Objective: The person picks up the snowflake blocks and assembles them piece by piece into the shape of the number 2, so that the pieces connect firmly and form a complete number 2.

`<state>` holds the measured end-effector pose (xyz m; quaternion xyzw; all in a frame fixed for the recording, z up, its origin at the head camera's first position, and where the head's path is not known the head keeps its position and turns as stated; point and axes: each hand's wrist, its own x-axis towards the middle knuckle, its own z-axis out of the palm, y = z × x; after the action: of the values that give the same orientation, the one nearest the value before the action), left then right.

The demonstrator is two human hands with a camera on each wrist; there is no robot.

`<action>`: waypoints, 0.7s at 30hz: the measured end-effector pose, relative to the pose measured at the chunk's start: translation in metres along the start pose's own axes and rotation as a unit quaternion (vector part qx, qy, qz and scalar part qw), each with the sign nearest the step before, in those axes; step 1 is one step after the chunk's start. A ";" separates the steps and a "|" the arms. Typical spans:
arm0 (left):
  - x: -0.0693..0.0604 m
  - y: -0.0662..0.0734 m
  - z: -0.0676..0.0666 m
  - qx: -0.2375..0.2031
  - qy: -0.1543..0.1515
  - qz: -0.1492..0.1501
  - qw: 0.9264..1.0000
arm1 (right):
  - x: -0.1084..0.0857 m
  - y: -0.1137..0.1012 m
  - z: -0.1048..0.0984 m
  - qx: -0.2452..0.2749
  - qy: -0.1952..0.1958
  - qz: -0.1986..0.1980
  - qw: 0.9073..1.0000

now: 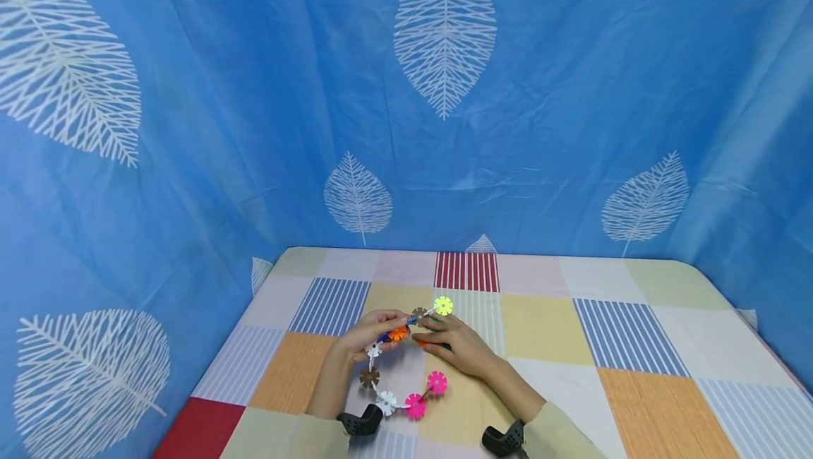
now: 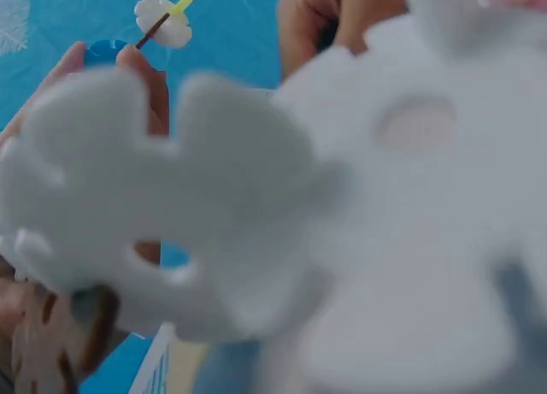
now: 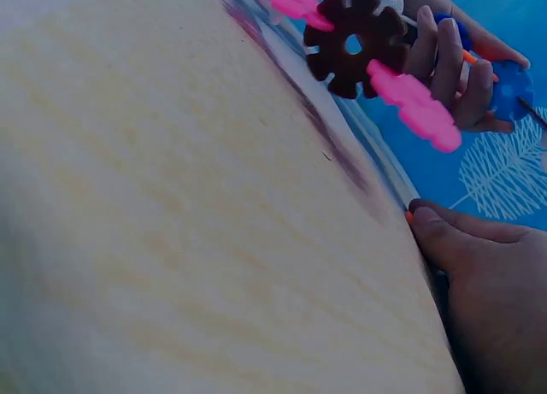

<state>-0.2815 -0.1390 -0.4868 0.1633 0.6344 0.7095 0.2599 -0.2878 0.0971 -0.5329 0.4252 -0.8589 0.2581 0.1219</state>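
Observation:
My left hand (image 1: 368,332) holds a chain of slotted plastic snowflake discs, with a blue disc (image 3: 513,91) at its fingertips. Close by sits an orange disc (image 1: 398,332). The chain curves down past a brown disc (image 1: 369,377) and a white disc (image 1: 386,402) to pink discs (image 1: 416,406) at its near end. At the far end is a yellow disc (image 1: 443,306) beyond a brown one. To the right, my right hand (image 1: 460,347) pinches a small orange piece (image 3: 410,215), mostly hidden by its fingers. Blurred white discs (image 2: 410,223) fill much of the left wrist view.
A patchwork-patterned cloth (image 1: 546,332) covers the table under both hands. Blue curtains (image 1: 540,127) with white leaf prints stand behind and at the sides. Each wrist wears a black camera band (image 1: 504,439).

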 end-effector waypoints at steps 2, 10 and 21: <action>0.002 0.000 0.000 0.013 0.007 -0.013 1.000 | -0.001 0.003 -0.002 -0.004 0.006 -0.013 1.000; 0.012 -0.005 0.002 0.028 0.001 -0.023 0.999 | -0.032 0.025 -0.027 -0.023 0.043 0.006 0.999; 0.046 -0.002 0.016 0.084 -0.018 -0.050 0.995 | -0.111 0.065 -0.075 -0.067 0.134 0.138 0.979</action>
<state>-0.3098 -0.0997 -0.4908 0.1652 0.6942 0.6370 0.2915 -0.2726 0.2446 -0.5397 0.2554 -0.9004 0.2693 0.2271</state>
